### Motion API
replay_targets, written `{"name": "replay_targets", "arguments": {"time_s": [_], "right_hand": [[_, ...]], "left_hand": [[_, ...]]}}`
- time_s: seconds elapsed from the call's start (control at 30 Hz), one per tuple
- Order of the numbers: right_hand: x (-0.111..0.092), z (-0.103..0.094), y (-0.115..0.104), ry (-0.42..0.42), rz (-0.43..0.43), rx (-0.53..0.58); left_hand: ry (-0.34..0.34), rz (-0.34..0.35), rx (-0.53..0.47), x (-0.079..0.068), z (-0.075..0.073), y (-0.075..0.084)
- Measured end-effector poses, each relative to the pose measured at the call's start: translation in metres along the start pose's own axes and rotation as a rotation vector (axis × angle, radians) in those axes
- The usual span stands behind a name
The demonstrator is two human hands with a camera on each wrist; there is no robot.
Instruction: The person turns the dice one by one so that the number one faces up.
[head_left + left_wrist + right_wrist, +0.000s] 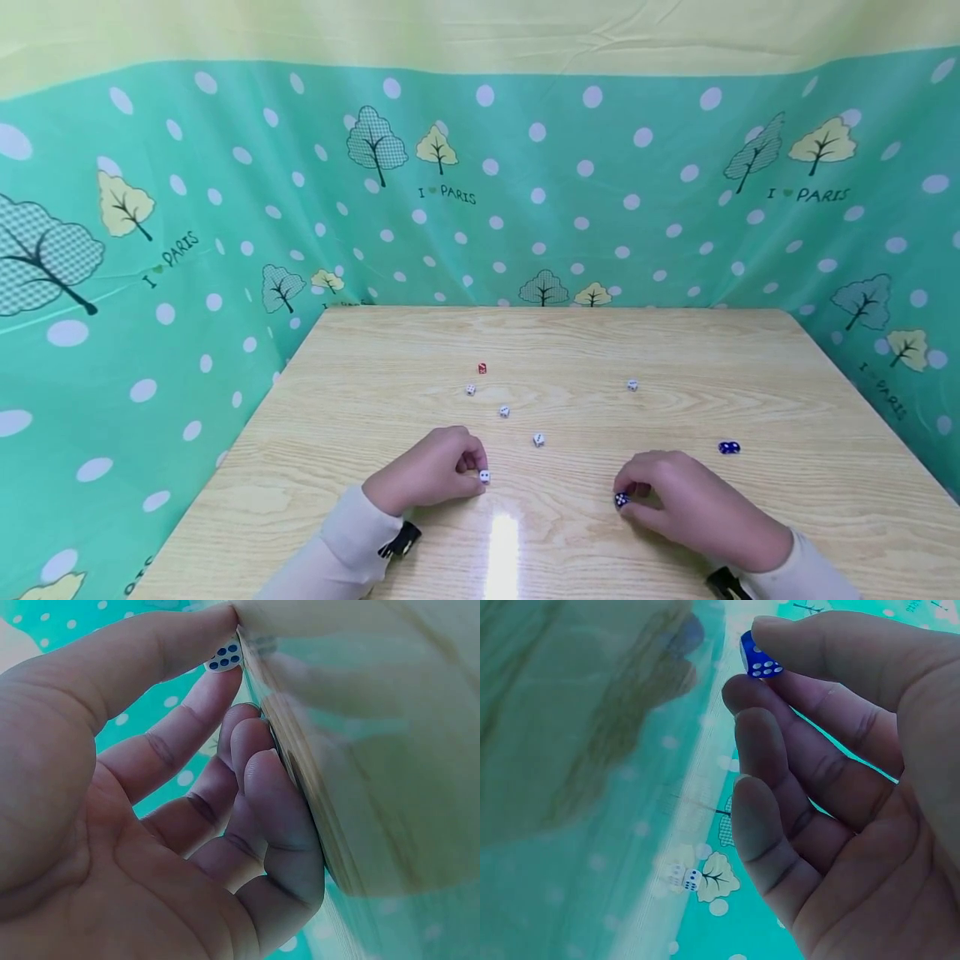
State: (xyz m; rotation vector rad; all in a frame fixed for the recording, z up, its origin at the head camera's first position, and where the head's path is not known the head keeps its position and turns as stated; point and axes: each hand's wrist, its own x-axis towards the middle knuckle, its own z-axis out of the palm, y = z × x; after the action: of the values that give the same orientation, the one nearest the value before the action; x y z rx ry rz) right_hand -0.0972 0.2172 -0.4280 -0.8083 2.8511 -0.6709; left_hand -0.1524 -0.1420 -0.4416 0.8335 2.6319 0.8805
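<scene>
Between thumb and index finger my left hand (438, 471) pinches a white die (484, 476), low over the table. In the left wrist view this white die (224, 656) shows a face of blue pips, its other sides covered by the fingertips. To the right, my right hand (678, 500) pinches a blue die (622, 499) with white pips. The right wrist view shows the blue die (760, 657) between thumb and index finger, the other fingers loosely curled below. Ahead of the left hand lie a white die (539, 440) and another white die (505, 411).
Farther back are a red die (482, 367), a white die (471, 389) and, to the right, a white die (633, 385). Blue dice (729, 447) sit beyond the right hand. A green dotted curtain (540, 200) surrounds the wooden table (375, 358) at the back and sides.
</scene>
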Motion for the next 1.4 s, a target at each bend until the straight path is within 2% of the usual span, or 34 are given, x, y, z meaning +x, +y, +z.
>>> {"name": "replay_targets", "arguments": {"time_s": [0.2, 1.07, 1.23, 1.4], "right_hand": [[0.001, 0.001, 0.004, -0.012, -0.001, 0.043], [0.0, 0.0, 0.007, -0.025, 0.051, 0.007], [-0.001, 0.0, 0.002, 0.0, 0.039, -0.027], [-0.001, 0.005, -0.001, 0.029, -0.025, -0.082]], "left_hand": [[-0.007, -0.009, 0.001, -0.001, 0.001, 0.0], [-0.012, -0.014, 0.009, -0.001, -0.002, 0.003], [-0.014, -0.015, 0.004, -0.001, -0.002, 0.003], [-0.011, -0.014, 0.011, -0.001, 0.0, 0.003]]}}
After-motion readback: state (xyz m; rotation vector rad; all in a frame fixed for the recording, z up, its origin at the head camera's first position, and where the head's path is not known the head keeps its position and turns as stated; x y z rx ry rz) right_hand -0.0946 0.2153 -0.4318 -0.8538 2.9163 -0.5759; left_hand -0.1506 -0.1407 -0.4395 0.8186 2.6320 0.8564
